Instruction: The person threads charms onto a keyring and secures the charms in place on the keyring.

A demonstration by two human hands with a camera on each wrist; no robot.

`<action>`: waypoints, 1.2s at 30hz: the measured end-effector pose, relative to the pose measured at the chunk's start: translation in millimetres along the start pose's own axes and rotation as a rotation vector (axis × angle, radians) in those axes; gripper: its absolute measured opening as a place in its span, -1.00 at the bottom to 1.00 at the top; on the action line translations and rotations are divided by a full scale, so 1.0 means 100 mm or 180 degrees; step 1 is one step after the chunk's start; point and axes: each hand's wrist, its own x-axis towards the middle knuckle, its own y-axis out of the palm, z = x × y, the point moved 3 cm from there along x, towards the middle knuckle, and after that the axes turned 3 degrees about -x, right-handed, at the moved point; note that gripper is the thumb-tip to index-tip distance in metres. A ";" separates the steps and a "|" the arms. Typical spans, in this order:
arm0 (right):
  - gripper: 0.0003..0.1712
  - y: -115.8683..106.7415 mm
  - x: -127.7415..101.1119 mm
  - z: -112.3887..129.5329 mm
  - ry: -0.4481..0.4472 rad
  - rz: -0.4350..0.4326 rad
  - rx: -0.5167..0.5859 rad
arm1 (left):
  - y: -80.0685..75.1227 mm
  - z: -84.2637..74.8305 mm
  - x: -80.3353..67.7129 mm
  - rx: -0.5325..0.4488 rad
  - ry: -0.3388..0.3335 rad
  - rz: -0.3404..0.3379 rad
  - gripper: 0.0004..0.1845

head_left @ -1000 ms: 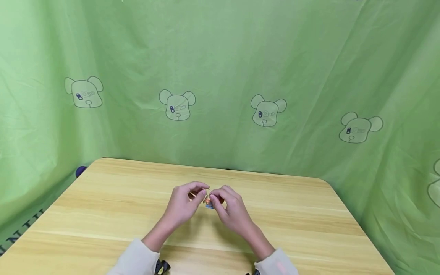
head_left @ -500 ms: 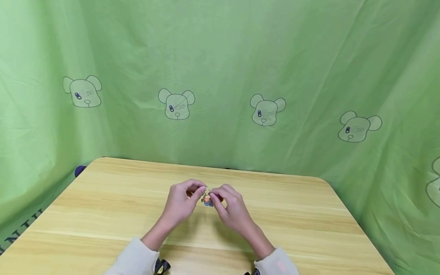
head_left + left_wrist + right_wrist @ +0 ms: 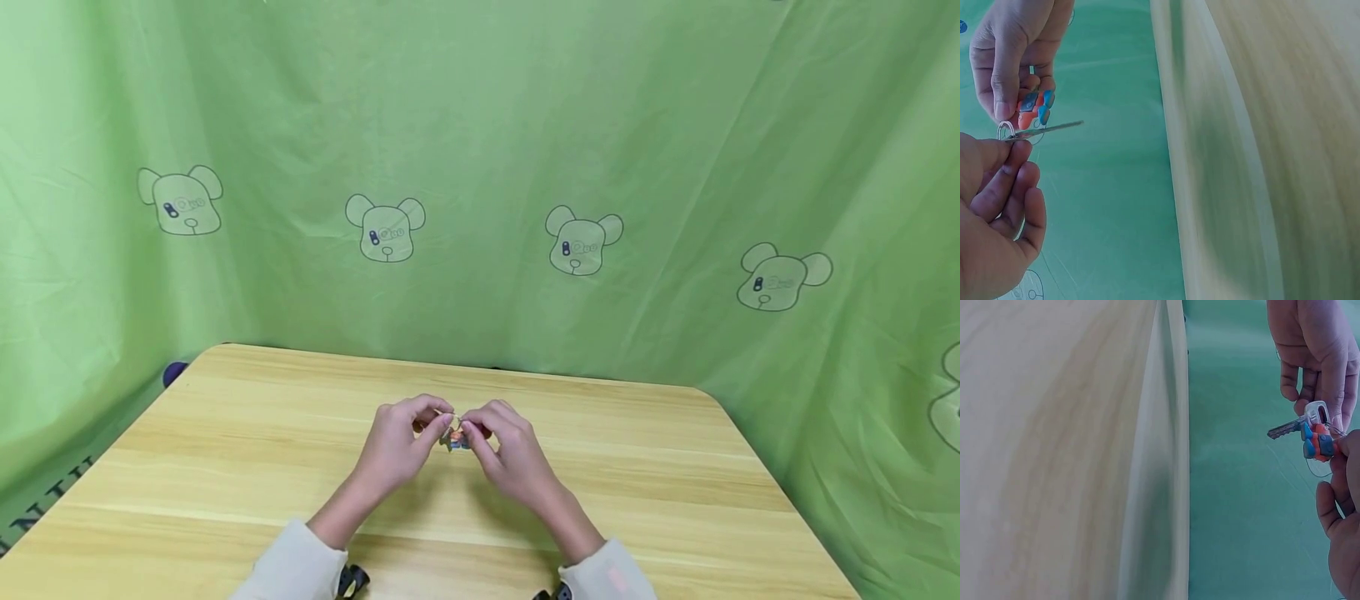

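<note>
Light wood table [image 3: 225, 450], rounded corners. Green fabric backdrop [image 3: 480, 125] wraps rear and both sides, wrinkled, printed with 4 full bear heads in a row plus 1 cut off at right edge. Even, soft lighting.

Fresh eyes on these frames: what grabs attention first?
Two hands meet above the middle of the light wooden table: the left hand pinches a silver metal key on a thin wire ring, and the right hand pinches a small orange-and-blue charm on that ring. Behind hangs a green cloth backdrop printed with bear heads.
</note>
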 end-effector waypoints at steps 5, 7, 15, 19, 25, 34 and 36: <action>-0.94 0.01 0.00 0.00 -0.0051 -0.0004 0.0013 | -0.02 -0.01 0.00 0.0044 0.0028 -0.0045 -0.93; -0.94 0.02 0.00 0.00 -0.0054 0.0008 0.0020 | -0.02 -0.01 0.00 0.0040 0.0033 -0.0075 -0.92; -0.92 0.02 -0.01 0.00 -0.0066 0.0006 -0.0008 | -0.02 0.00 0.01 0.0026 0.0171 -0.0045 -0.91; -0.93 0.02 -0.01 0.00 -0.0078 0.0006 -0.0049 | -0.02 -0.01 0.00 0.0337 0.0329 0.0043 -0.91; -0.93 0.01 0.00 0.00 -0.0057 0.0048 -0.0065 | -0.06 -0.02 0.00 0.0568 0.0508 0.0091 -1.00; -0.94 0.01 -0.01 0.02 -0.0047 0.0073 -0.0019 | -0.11 -0.03 0.02 0.0383 0.0462 0.0064 -0.96; -0.94 0.01 0.00 0.03 -0.0061 0.0066 -0.0016 | -0.12 -0.03 0.02 0.0339 0.0429 0.0050 -0.96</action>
